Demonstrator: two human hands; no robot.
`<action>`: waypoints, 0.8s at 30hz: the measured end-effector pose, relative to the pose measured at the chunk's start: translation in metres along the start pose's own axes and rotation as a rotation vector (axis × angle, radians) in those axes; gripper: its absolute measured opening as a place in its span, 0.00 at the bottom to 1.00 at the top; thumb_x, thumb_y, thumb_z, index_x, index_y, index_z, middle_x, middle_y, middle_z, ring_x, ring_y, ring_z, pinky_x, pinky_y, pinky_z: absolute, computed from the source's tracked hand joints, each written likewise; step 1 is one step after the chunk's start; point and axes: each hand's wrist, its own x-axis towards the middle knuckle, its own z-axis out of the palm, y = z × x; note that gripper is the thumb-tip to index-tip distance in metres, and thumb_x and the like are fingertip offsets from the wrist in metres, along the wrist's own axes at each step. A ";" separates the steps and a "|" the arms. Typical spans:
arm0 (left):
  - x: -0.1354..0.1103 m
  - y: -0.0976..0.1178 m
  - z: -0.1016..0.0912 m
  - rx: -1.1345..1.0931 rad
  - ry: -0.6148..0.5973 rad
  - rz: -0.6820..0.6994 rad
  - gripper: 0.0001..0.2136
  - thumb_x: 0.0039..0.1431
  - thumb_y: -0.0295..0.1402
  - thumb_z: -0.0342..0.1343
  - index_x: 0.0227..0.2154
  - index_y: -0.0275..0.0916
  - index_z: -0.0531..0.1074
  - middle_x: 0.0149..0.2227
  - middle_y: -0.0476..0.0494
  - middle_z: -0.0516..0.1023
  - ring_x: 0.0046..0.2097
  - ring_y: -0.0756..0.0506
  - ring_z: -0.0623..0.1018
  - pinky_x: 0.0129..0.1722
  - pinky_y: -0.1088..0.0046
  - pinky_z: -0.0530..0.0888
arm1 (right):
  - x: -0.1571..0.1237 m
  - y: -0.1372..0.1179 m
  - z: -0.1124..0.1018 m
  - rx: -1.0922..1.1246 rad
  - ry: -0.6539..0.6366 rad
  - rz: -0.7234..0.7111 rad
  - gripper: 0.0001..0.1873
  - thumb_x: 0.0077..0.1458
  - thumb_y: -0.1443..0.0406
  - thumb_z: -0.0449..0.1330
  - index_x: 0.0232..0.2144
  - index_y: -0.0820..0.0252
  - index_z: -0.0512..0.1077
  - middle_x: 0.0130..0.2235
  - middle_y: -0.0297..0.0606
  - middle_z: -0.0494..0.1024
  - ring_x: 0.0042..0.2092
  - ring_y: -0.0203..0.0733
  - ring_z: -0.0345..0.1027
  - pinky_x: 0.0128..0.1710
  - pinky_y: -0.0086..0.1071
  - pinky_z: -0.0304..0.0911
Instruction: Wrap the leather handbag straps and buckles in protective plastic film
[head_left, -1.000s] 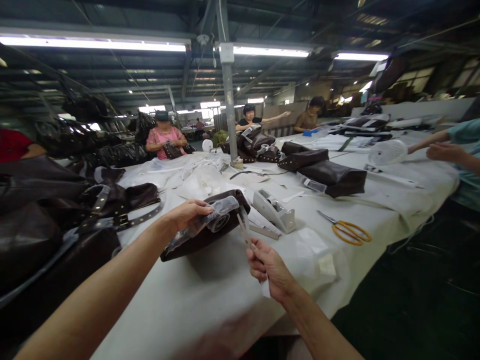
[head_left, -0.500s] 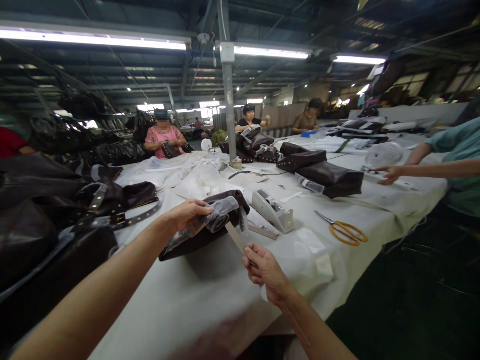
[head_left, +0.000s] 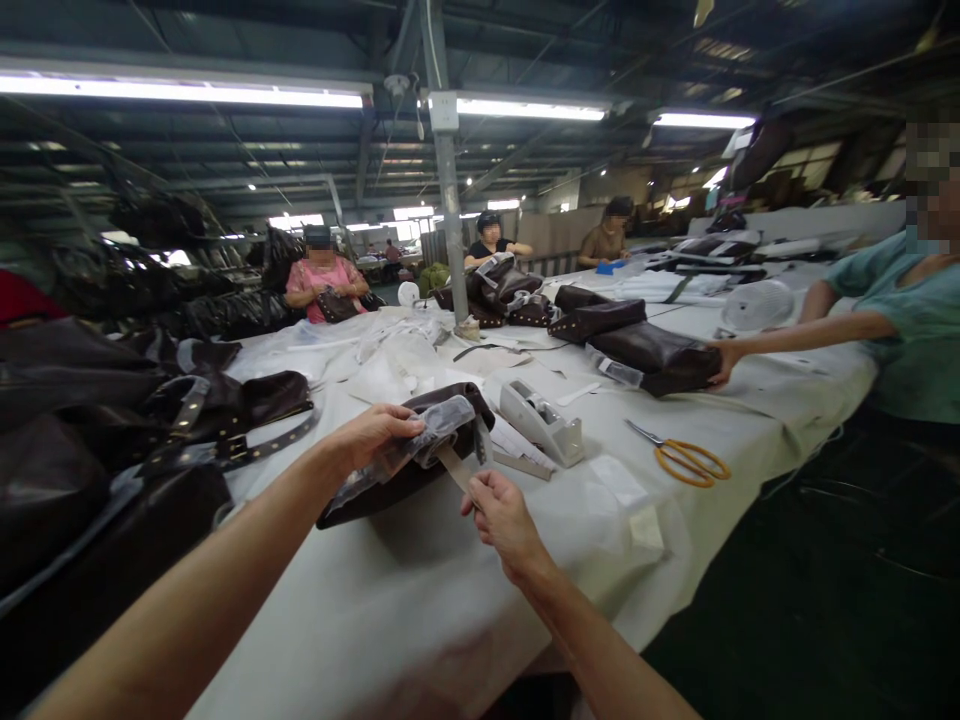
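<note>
A dark brown leather bag [head_left: 397, 492] lies in front of me on the white-covered table, with clear plastic wrap [head_left: 448, 415] over its upper part. My left hand [head_left: 379, 432] is closed on the bag's plastic-wrapped edge, thumb on top. My right hand [head_left: 501, 515] pinches a flat, narrow beige strip [head_left: 454, 468]. The strip's far end reaches in under the plastic at the bag; its tip is hidden there. Just beyond the bag stands a grey tape dispenser [head_left: 541, 425].
Scissors with orange handles [head_left: 690, 462] lie to the right. Studded dark bags [head_left: 217, 430] pile up at left, and another bag [head_left: 652, 352] lies at back right, touched by a co-worker's hand [head_left: 724, 362]. A metal post [head_left: 451, 200] rises from the table. Several people sit beyond.
My right hand has moved left toward the bag, and the strip reaches further under the plastic. At right, the co-worker's hand has moved onto the far bag. The view has shifted slightly.
</note>
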 end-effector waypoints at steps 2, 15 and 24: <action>0.000 0.000 0.000 -0.002 -0.005 0.011 0.11 0.36 0.30 0.70 0.23 0.32 0.76 0.21 0.48 0.76 0.23 0.51 0.74 0.24 0.77 0.70 | -0.002 0.001 0.001 0.012 -0.012 0.009 0.18 0.46 0.52 0.60 0.28 0.58 0.61 0.21 0.27 0.71 0.15 0.22 0.43 0.14 0.19 0.34; -0.004 -0.001 -0.001 -0.016 -0.041 0.014 0.13 0.35 0.32 0.71 0.24 0.33 0.76 0.21 0.48 0.75 0.23 0.50 0.73 0.23 0.77 0.70 | -0.006 -0.002 0.009 0.009 0.012 0.040 0.18 0.45 0.53 0.61 0.27 0.58 0.61 0.21 0.27 0.72 0.15 0.22 0.42 0.14 0.19 0.33; -0.003 -0.005 -0.001 0.012 -0.047 0.033 0.14 0.34 0.34 0.70 0.25 0.33 0.77 0.21 0.48 0.75 0.22 0.51 0.72 0.23 0.77 0.68 | -0.004 0.001 0.021 0.030 0.039 0.034 0.18 0.43 0.52 0.61 0.26 0.59 0.62 0.20 0.27 0.70 0.15 0.22 0.42 0.13 0.20 0.34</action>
